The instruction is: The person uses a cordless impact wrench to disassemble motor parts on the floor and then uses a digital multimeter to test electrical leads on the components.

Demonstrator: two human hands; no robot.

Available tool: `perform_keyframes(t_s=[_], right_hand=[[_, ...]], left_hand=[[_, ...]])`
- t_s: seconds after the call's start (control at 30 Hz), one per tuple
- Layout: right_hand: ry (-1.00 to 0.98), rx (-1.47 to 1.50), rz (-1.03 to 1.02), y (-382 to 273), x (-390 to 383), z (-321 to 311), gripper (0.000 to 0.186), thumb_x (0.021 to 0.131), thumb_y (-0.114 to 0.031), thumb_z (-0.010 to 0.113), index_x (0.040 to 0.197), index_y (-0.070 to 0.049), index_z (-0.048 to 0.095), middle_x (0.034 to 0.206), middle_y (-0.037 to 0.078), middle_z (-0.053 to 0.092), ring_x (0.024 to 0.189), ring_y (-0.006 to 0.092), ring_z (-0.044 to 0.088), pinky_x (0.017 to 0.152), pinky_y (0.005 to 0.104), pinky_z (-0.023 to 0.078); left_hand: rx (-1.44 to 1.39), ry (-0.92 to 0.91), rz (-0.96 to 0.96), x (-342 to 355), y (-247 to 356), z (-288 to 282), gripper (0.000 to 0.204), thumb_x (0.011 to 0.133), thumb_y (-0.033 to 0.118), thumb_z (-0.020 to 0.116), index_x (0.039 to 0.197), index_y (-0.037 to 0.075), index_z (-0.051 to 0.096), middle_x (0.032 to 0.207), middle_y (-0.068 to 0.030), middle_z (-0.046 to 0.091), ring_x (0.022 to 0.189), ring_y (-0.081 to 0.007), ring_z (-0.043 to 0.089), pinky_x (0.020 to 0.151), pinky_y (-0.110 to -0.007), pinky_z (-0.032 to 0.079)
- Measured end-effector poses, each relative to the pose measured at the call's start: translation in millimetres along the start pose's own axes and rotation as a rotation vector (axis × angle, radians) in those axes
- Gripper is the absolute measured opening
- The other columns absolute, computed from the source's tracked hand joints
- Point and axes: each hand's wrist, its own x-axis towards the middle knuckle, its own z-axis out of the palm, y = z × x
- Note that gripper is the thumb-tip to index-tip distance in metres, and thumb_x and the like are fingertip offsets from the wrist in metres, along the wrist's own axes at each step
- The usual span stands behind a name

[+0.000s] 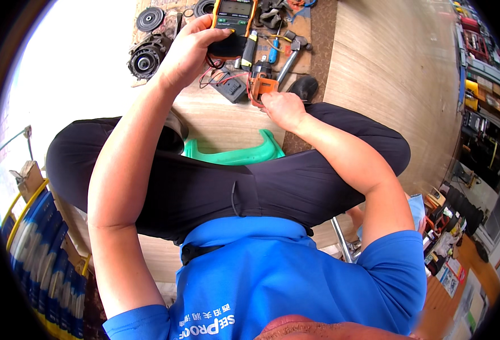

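Nearest the lap, a bright green, curved plastic piece (236, 154) is lying unheld. Just beyond, the right hand (287, 110) is reaching forward, palm down, its fingers bent and pinching the lower edge of an orange-and-black plastic part (266, 86). Thin red wires (206, 79) are looping beside a dark grey plastic block (228, 86); their end contacts are too small to tell. Farther out, the left hand (190, 48) is gripping a yellow-and-black handheld meter (231, 25), wrist raised. The work is seemingly standing midway: both items are in hand, but what is left cannot be told.
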Motion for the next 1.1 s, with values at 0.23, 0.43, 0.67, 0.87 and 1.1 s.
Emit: perform_keyframes(t_s=[0.23,0.43,0.67,0.87,1.1], right_hand=[[-0.002,0.036,0.023,-2.8,1.2,-6.0,0.016,0.084,-0.022,0.061,0.088,-0.006,0.062,0.082,0.015,0.068,0.077,0.0326,0.069,0.066,0.0446,0.055],[-0.138,0.153,0.199,-0.2,19.0,-61.6,0.027,0.084,-0.032,0.068,0.090,-0.007,0.065,0.089,0.015,0.069,0.088,0.0334,0.067,0.075,0.0455,0.054],[-0.032,0.239,0.283,25.8,18.1,-70.7,0.020,0.086,-0.025,0.063,0.095,-0.007,0.067,0.092,0.017,0.068,0.092,0.0357,0.065,0.080,0.0469,0.052],[-0.084,0.210,0.129,8.4,8.5,-43.4,0.025,0.079,-0.025,0.072,0.090,-0.003,0.065,0.087,0.018,0.068,0.088,0.0351,0.067,0.076,0.0463,0.053],[-0.082,0.038,0.018,-0.7,0.7,-16.0,0.016,0.081,-0.019,0.066,0.088,-0.005,0.062,0.087,0.015,0.067,0.084,0.0323,0.067,0.071,0.0442,0.055]], left_hand=[[0.032,-0.047,-0.037,1.8,-0.6,-3.9,0.031,0.094,0.008,0.053,0.124,0.000,0.053,0.109,-0.0100,0.064,0.096,-0.0174,0.066,0.090,-0.036,0.056],[0.022,-0.035,-0.036,0.6,-3.2,-8.0,0.031,0.094,0.008,0.052,0.124,0.000,0.053,0.109,-0.0101,0.064,0.097,-0.0175,0.066,0.089,-0.036,0.056],[0.050,-0.018,-0.023,1.2,0.1,-2.5,0.030,0.095,0.008,0.051,0.123,-0.001,0.053,0.110,-0.0105,0.064,0.097,-0.0192,0.066,0.088,-0.038,0.056],[0.054,-0.024,-0.034,-1.5,1.5,0.9,0.030,0.094,0.008,0.051,0.123,0.001,0.053,0.107,-0.0102,0.065,0.094,-0.0189,0.067,0.084,-0.036,0.057],[0.039,-0.048,-0.018,-2.4,2.4,2.4,0.029,0.094,0.008,0.053,0.122,0.002,0.054,0.106,-0.0090,0.065,0.091,-0.0168,0.067,0.081,-0.035,0.057]])
